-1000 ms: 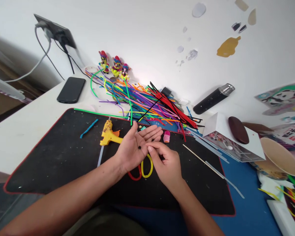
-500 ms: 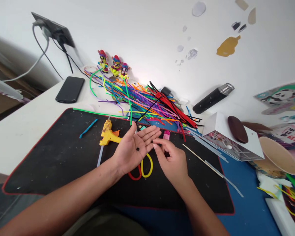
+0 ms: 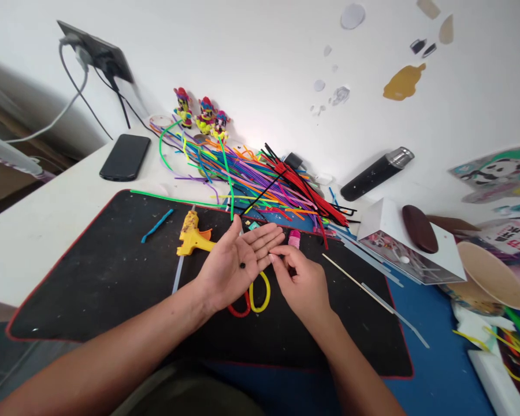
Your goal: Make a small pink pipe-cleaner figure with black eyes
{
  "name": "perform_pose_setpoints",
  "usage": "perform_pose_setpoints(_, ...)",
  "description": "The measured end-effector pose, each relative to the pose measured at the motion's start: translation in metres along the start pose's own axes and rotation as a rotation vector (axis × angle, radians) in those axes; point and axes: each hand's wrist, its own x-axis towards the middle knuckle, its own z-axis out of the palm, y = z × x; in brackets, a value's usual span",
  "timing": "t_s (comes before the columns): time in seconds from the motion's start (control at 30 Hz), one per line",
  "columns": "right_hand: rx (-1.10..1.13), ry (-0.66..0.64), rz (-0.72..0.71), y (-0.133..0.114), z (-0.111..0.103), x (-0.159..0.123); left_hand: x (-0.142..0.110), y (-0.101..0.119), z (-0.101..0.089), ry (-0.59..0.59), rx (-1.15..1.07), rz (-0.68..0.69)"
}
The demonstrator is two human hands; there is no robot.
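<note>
My left hand [image 3: 234, 263] lies palm up with its fingers stretched out flat. On its palm rests a small round black piece [image 3: 242, 266], like a bead. My right hand [image 3: 303, 283] is closed in a pinch at the left fingertips; anything between thumb and forefinger is too small to name. Under the left hand, scissors show a yellow handle loop [image 3: 266, 293] and a red handle loop [image 3: 239, 314]; their blades are mostly hidden. A yellow hot glue gun [image 3: 191, 236] with a clear glue stick lies left of the left hand.
A black mat [image 3: 112, 271] with red edging lies beneath the hands. Behind it are piled colourful pipe cleaners [image 3: 242, 173], a phone [image 3: 125, 157] and several small figurines [image 3: 205, 112]. To the right are a flask [image 3: 375, 174], a white box [image 3: 411, 242] and a thin stick [image 3: 355, 282].
</note>
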Motion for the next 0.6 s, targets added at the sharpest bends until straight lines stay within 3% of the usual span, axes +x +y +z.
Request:
perform_pose_setpoints(0.27, 0.276, -0.063, 0.118, -0.016, 0.0, 0.004, 0.002, -0.006, -0.002, 0.037, 0.037, -0.013)
perform_pose_setpoints(0.43, 0.236, -0.163, 0.072, -0.021, 0.008, 0.007, 0.003, -0.012, -0.005, 0.034, 0.066, -0.056)
perform_pose_setpoints(0.6, 0.189, -0.154, 0.036, -0.019, 0.011, 0.008, 0.002, -0.012, -0.003, 0.073, 0.04, -0.054)
